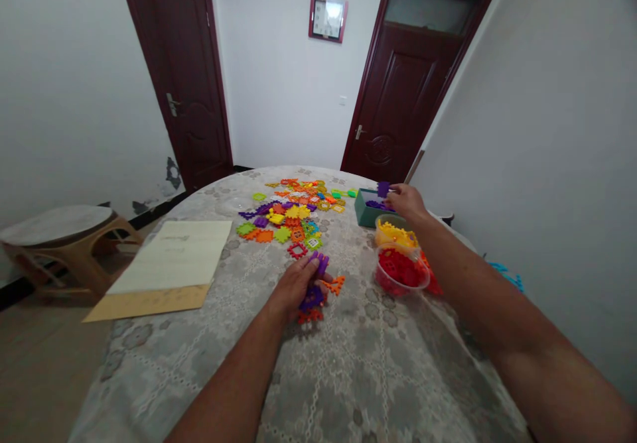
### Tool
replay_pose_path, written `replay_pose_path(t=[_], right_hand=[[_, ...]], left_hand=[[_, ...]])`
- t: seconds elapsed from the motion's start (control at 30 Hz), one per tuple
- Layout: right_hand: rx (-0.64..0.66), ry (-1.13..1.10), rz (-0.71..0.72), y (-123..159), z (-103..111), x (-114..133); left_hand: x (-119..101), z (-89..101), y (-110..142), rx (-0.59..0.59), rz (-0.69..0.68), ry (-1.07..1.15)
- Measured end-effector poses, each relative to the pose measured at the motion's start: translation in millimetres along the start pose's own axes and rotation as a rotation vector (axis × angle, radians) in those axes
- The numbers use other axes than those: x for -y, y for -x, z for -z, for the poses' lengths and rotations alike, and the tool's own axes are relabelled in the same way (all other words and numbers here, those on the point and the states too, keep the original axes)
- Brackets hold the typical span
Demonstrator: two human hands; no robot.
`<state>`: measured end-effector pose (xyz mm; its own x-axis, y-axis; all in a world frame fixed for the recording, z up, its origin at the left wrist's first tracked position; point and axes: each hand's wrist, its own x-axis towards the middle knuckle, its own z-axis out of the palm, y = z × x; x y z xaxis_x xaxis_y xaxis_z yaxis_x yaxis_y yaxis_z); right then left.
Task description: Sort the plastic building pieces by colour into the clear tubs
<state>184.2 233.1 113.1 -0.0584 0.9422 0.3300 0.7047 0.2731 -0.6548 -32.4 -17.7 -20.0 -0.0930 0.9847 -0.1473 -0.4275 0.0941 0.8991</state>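
Note:
My left hand (297, 285) is closed around several plastic building pieces, with purple pieces (318, 262) at the thumb and orange ones (334, 285) showing past the fingers. Over at the right, my right hand (405, 201) pinches a flat purple building piece (383, 189) above a green box (367, 213). Purple pieces (379, 205) lie inside that box. Just nearer stands a clear tub of yellow pieces (397, 233), and in front of it a clear tub of red pieces (399, 268).
A pile of mixed coloured pieces (297, 212) spreads over the far middle of the cloth-covered table (343, 370). Sheets of paper (172, 254) overhang the left edge. Blue pieces (506, 274) show beyond my right forearm. A stool (60, 231) stands at left.

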Motion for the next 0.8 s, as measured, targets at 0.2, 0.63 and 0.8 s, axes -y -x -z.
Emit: replay_pose_path(t=[0.2, 0.63, 0.8], right_hand=[[0.026, -0.041, 0.102, 20.8, -15.7, -1.8], [0.803, -0.474, 0.139, 174.8, -63.3, 25.7], [0.821, -0.4, 0.117, 137.3, -34.0, 15.7]], left_hand=[[3.7, 3.5, -4.0, -0.038, -0.009, -0.045], [5.7, 4.7, -2.7, 0.047, -0.04, -0.122], [7.7, 10.4, -10.8, -0.136, -0.048, 0.029]])
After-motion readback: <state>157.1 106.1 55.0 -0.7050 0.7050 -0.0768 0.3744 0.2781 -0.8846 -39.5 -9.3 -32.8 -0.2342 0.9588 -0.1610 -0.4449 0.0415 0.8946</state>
